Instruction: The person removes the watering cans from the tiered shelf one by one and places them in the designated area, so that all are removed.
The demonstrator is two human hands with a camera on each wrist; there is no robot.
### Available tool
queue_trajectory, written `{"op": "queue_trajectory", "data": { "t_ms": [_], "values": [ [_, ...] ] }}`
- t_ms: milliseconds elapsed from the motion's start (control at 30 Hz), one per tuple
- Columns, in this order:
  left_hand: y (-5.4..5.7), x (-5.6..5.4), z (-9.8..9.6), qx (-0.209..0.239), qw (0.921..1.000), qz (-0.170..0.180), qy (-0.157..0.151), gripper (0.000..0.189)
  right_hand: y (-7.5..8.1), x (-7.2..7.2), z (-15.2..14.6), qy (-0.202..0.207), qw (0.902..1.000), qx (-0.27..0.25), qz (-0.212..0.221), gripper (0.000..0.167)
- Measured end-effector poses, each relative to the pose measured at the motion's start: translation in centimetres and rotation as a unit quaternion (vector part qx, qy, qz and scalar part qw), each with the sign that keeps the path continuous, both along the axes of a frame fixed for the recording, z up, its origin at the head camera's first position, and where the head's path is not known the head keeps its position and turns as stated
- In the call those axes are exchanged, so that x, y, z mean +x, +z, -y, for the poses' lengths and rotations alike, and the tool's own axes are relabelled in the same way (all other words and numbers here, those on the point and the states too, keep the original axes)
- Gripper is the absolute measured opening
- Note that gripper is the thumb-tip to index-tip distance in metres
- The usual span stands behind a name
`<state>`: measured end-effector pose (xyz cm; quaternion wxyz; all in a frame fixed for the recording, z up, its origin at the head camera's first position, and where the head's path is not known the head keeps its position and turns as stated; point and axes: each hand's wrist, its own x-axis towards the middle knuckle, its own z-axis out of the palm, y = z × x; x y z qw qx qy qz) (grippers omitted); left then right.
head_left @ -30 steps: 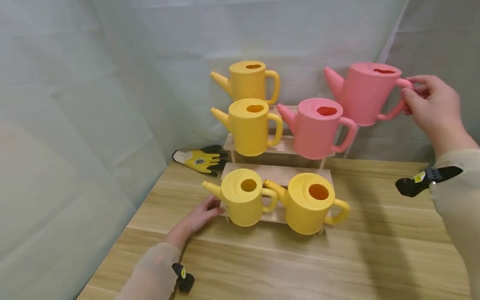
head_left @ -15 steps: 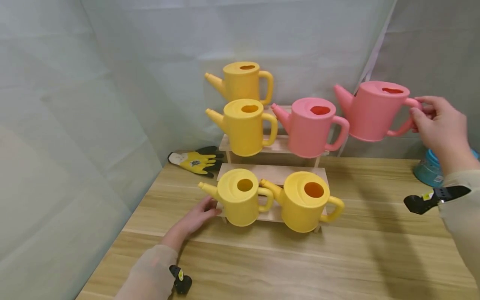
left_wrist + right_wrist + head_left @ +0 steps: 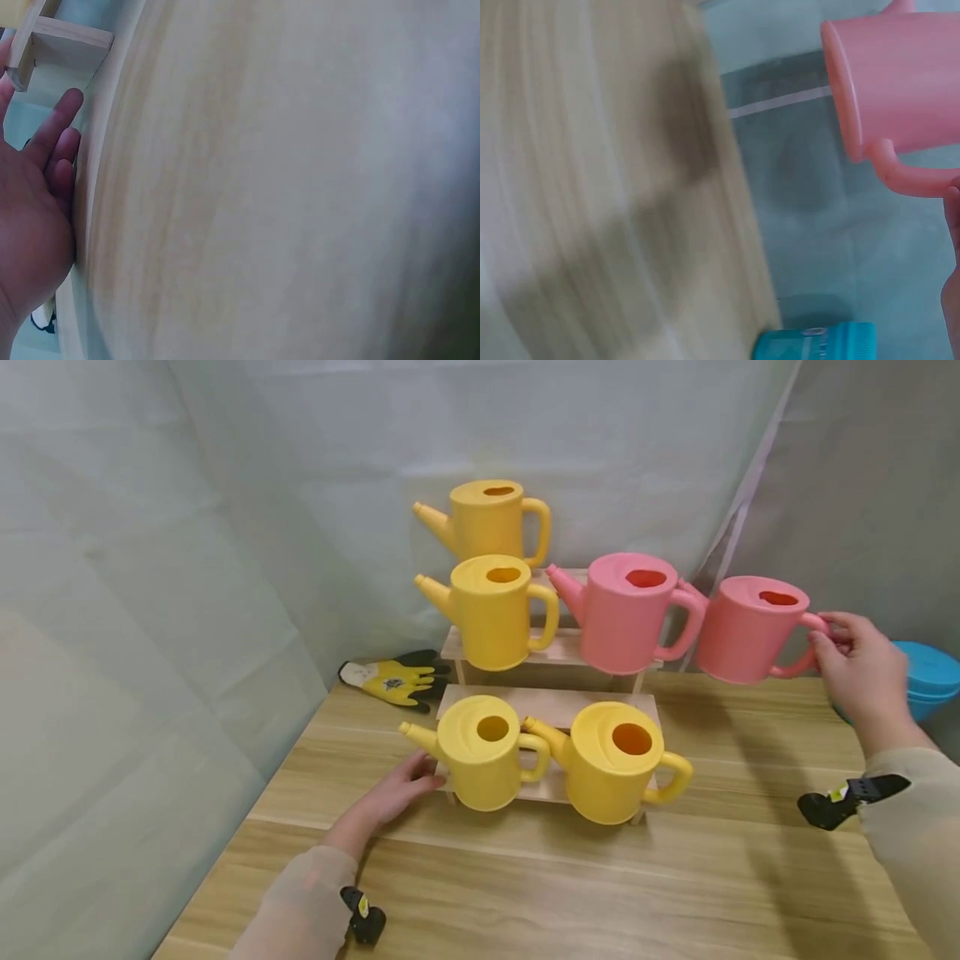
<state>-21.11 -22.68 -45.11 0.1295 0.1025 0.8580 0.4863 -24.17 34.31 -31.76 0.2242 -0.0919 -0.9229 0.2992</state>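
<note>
1. One pink watering can (image 3: pixel 750 631) has come down over the last second: it hung about level with the top yellow can (image 3: pixel 487 522), and is now just right of the wooden rack (image 3: pixel 551 700), close to its second tier from the top
2. The right hand (image 3: pixel 862 668) does the carrying, thumb and fingers grasping the can's handle
3. The can's spout now shows at the handle of a second pink can (image 3: pixel 622 618), which keeps its place at the right of the rack's second tier; whether the two touch, I cannot tell
4. The left hand (image 3: pixel 393 793) stays by the rack's lower left end, fingers loosely extended and clenched on nothing visible
5. Left on the rack's second tier is a middle yellow can (image 3: pixel 491 627); on its lowest are two front yellow cans (image 3: pixel 480 764) (image 3: pixel 611 777), all unmoved
6. Right of the rack, a blue-lidded container (image 3: pixel 933 672) shows more fully behind the right hand
7. For the work in hand, I judge that the can is clear of the rack and under control, but not yet set down
</note>
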Motion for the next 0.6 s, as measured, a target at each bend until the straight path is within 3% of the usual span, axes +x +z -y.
{"op": "queue_trajectory", "data": {
  "t_ms": [200,600],
  "values": [
    [0.1,0.0,0.0,-0.003,1.0000,-0.001,0.002,0.062,-2.6,0.0,0.3,0.011,0.9990,-0.039,0.016,0.055],
    [0.0,0.1,-0.1,-0.001,1.0000,0.002,0.008,0.064,-6.7,-0.7,1.3,0.023,0.9971,-0.059,0.043,0.050]
  ]
}}
